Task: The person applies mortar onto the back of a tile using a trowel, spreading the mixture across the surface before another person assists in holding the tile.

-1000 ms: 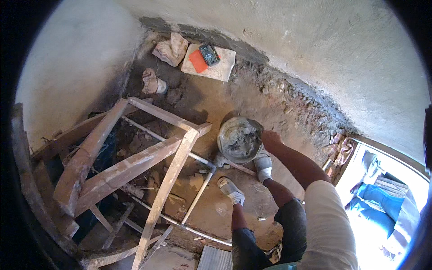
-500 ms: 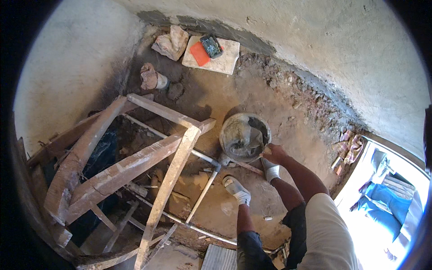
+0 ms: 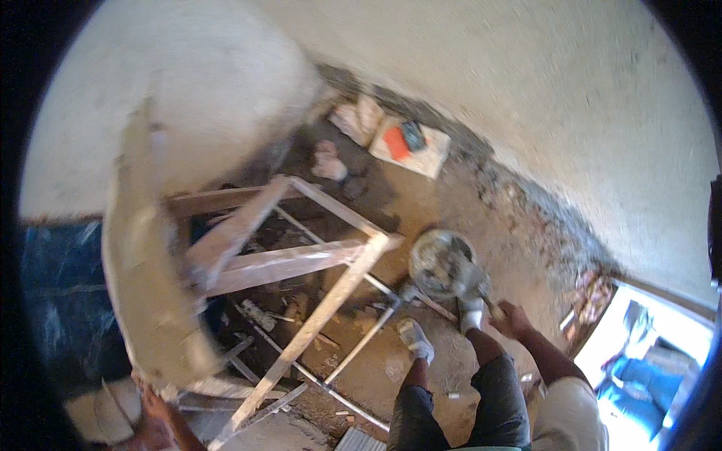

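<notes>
My right hand (image 3: 513, 322) is closed on the handle of a cement-smeared trowel (image 3: 472, 276), whose blade is at the right rim of a round grey basin (image 3: 419, 250) holding grey mix. At the lower left my left hand (image 3: 156, 410), blurred, grips the lower end of a long, pale, smeared board (image 3: 147, 278) that stands up in front of the wall. Beside that board is a timber frame (image 3: 316, 323) of rough beams, over white pipes (image 3: 346, 346) lying on the dirt floor. My feet (image 3: 416, 338) in socks and light slippers are below the basin.
A pale slab (image 3: 417, 165) with a red item (image 3: 395, 143) and a dark tray (image 3: 412, 135) lies by the back wall, near crumpled sacks (image 3: 357, 120). A blue surface (image 3: 60, 293) is at left. Plaid cloth (image 3: 590, 293) lies by a bright opening with blue objects (image 3: 643, 383) at right.
The view has swung left, shifting the room rightward and down. My left hand and the pale board have come into sight at left. The trowel blade has risen out of the basin toward its rim.
</notes>
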Demonstrator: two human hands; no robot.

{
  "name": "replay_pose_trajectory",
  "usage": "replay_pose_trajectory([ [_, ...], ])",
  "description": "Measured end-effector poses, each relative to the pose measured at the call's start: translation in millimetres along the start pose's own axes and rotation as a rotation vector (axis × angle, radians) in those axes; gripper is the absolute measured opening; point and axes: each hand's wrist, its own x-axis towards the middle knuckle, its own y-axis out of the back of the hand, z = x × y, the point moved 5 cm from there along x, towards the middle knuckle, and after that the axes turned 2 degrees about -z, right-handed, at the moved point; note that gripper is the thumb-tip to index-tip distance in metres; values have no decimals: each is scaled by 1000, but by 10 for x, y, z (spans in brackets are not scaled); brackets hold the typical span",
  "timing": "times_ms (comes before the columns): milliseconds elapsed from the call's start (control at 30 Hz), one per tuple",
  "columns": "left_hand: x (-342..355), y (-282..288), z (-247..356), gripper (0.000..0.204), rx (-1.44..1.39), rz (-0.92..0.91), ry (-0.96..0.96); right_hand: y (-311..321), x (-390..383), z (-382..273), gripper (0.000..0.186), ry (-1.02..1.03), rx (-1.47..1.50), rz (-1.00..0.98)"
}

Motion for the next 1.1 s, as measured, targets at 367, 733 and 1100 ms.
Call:
replay_pose_trajectory([
  [367,-13,-258,806,19,-87,164,627,2108,-2120,-2860,28,382,28,179],
  [733,-9,-178,955,18,-17,239,669,2163,-1886,-6074,34,973,-749,423],
  [1100,-82,-92,905,19,29,260,700,2242,-2061,-6621,42,974,-943,117],
])
